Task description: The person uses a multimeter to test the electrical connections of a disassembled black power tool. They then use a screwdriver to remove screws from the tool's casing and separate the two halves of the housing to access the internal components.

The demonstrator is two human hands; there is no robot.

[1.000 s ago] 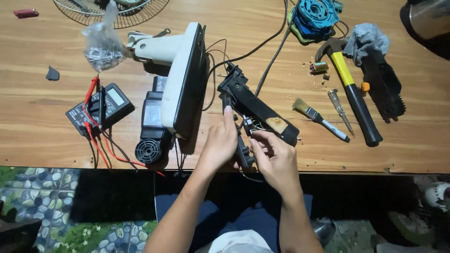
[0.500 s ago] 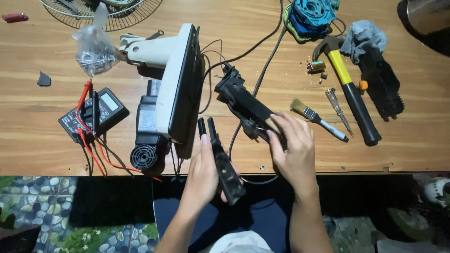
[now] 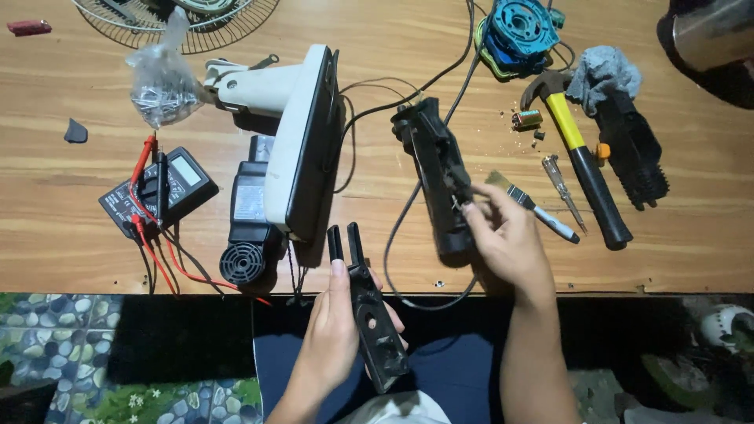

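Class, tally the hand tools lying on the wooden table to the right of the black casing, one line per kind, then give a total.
Hammer: 1
Paintbrush: 1
Screwdriver: 1
Total: 3
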